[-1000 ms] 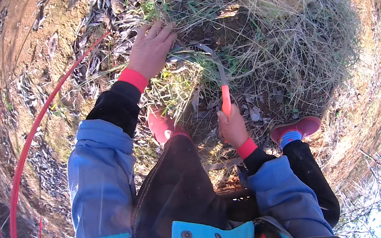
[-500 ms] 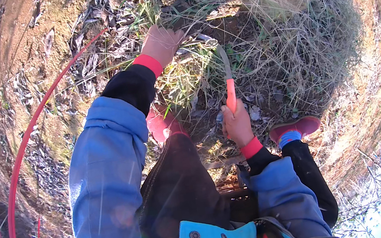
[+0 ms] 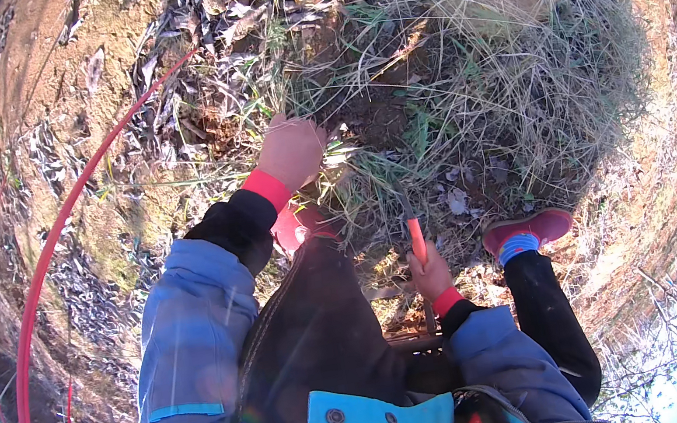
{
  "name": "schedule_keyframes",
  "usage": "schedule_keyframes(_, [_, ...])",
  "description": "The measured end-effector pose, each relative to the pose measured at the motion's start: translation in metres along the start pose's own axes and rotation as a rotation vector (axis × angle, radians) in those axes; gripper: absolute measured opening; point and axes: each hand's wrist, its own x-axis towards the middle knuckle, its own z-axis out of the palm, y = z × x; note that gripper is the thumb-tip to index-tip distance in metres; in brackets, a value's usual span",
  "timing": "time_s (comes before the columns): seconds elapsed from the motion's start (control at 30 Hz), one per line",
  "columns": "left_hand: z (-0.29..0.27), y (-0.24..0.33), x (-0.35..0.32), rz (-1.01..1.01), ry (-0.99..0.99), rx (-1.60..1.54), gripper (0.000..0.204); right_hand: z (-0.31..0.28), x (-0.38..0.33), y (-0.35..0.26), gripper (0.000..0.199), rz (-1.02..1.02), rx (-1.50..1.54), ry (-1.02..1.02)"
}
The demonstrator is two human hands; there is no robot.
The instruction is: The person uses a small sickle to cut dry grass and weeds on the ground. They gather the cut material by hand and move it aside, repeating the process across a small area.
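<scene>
Grass tuft: gripped by left hand; orange-handled sickle clasped by right hand; stems judged uncut.

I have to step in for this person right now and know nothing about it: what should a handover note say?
Left hand: closed around a bunch of grass at the foot of the clump.
Right hand: grips a small sickle by its orange handle, blade pointing up into the stems.
Done: no cut grass can be made out.
Left: the big dry clump stands uncut.
Nearby: a red hose on the ground to the left.
</scene>
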Motion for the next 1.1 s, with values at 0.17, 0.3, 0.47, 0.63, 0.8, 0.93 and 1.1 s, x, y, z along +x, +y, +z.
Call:
schedule_keyframes(0.17, [0.006,-0.01,-0.034,-0.164,0.177,-0.14,0.013,-0.029,0.051,-0.034,0.018,0.023,0.625,0.164])
schedule_keyframes(0.3, [-0.004,0.001,-0.038,-0.077,0.207,-0.189,0.01,-0.048,0.097,-0.098,0.014,0.033,0.661,0.129])
schedule_keyframes(0.47, [-0.022,0.011,-0.036,0.039,0.07,-0.267,0.018,-0.026,0.136,-0.146,0.014,0.057,0.797,0.14])
schedule_keyframes(0.63, [-0.03,0.0,-0.04,0.101,-0.014,-0.198,0.021,-0.013,0.137,-0.127,0.013,0.062,0.702,0.064])
schedule_keyframes(0.8, [-0.013,-0.005,-0.031,-0.012,-0.122,0.001,0.02,-0.006,0.107,-0.113,0.014,0.044,0.625,-0.008])
schedule_keyframes(0.93, [-0.007,0.0,-0.034,0.019,-0.105,-0.001,0.018,-0.021,0.115,-0.141,0.015,0.115,0.873,0.011])
schedule_keyframes(1.1, [-0.029,-0.017,-0.03,-0.025,0.149,0.038,0.008,-0.025,0.133,-0.173,0.013,0.054,0.831,-0.088])
